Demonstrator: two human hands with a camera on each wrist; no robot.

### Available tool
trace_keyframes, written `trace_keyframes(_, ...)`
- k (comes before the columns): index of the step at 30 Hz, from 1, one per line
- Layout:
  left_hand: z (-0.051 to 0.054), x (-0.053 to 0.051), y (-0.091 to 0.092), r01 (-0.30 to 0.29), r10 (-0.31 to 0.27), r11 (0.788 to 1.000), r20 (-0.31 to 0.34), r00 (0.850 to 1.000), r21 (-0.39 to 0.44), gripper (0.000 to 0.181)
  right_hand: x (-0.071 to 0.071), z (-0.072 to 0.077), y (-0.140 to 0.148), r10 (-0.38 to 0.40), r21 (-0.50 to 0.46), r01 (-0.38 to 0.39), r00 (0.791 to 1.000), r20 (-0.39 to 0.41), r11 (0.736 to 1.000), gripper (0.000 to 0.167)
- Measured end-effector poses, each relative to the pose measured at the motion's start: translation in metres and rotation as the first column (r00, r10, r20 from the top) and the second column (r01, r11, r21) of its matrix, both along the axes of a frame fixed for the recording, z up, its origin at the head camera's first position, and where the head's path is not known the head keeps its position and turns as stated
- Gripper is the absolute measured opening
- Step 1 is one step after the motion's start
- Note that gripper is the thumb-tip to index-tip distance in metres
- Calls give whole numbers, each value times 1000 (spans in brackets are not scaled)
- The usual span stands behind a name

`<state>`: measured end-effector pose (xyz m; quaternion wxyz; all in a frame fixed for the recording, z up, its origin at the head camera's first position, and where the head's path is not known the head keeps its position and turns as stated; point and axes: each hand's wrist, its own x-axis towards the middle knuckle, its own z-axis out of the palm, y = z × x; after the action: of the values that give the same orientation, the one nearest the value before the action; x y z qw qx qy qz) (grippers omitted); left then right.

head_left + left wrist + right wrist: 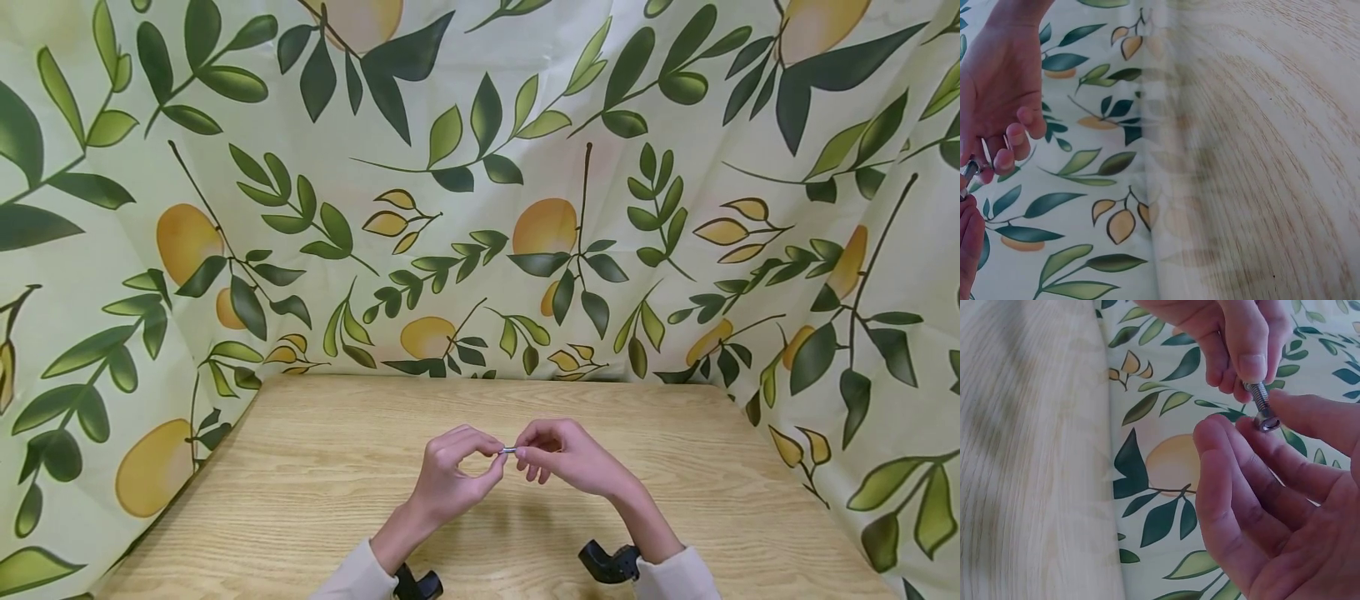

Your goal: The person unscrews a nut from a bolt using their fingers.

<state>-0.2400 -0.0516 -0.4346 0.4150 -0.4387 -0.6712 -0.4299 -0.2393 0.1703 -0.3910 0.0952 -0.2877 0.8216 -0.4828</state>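
A small silver bolt with a threaded shank is held between the two hands above the table. At its lower end in the right wrist view is a wider metal nut. My left hand pinches the bolt's other end between thumb and fingers, which hide that end. The right hand holds the nut between thumb and index finger, its other fingers loosely bent. In the left wrist view, the bolt is partly cut off at the left edge.
Below the hands lies a light wood-grain table. A cloth printed with leaves and orange fruit hangs behind it and along both sides. Black wrist devices are strapped below both hands.
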Motion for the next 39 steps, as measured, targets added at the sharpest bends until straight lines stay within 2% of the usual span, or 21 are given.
trace_keyframes(5,0,0,1,3,-3,1000,-5,1000,2,29,1,0,0,0,-27,-1,1000,-9,1000,17)
trace_keyframes(12,-1,-1,0,-1,1,1000,-14,1000,5,27,1,1,0,-14,-20,14,1000,-4,1000,29)
trace_keyframes(16,-1,-1,0,-4,4,1000,-11,1000,8,26,1,1,0,1,-5,-1,1000,-2,1000,24)
trace_keyframes(22,0,-1,0,-2,2,1000,-6,1000,10,27,2,0,-1,-14,-37,13,1000,-4,999,16)
trace_keyframes(27,0,0,0,-3,4,1000,-13,1000,14,29,2,0,-2,-23,-19,23,1000,-2,1000,23)
trace_keyframes(32,0,0,-1,-10,11,1000,-12,1000,17,27,2,2,-1,12,23,-12,1000,1,1000,25)
trace_keyframes(39,0,0,-1,-10,10,1000,1,1000,10,24,2,1,-1,2,-25,-2,1000,-7,1000,18)
